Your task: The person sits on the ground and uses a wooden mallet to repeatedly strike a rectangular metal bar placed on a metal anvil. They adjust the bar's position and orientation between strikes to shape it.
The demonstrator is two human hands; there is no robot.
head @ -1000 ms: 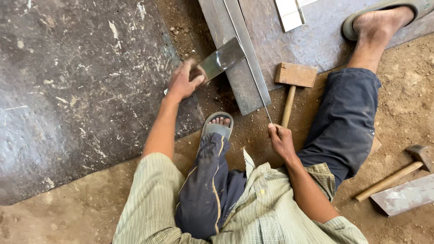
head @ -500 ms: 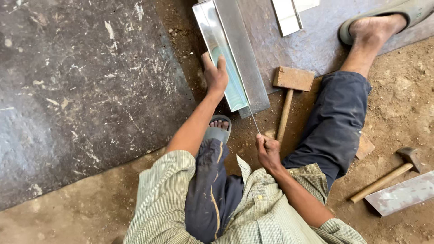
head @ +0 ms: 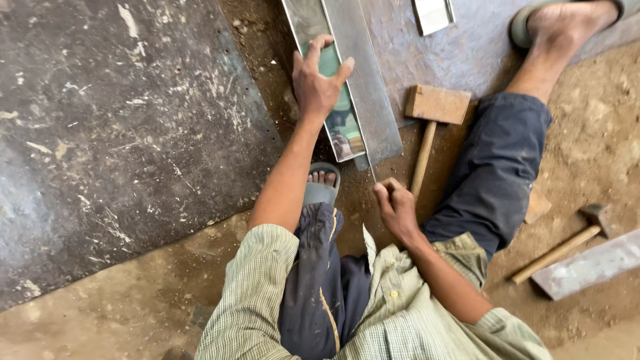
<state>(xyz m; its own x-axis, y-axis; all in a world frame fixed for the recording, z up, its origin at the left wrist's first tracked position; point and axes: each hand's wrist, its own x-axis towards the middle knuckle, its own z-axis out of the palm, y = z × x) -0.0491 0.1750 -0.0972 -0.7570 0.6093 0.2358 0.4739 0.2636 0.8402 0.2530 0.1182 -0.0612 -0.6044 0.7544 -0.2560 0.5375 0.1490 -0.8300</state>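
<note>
Head view looks down on a person seated on a dirt floor, legs apart. Of the two hands, the left hand is spread flat, fingers splayed, pressing on a narrow shiny metal strip that runs from the far edge toward the person's left foot in a grey sandal. A duller folded metal channel lies just beside the strip on its right, touching it. The right hand is loosely curled near the lower end of a wooden mallet, right at its handle; whether it actually grips the handle cannot be told. The mallet's block head rests on a grey metal sheet. A large dark metal sheet covers the floor on the left. Far right lie a steel hammer and a flat metal bar.
</note>
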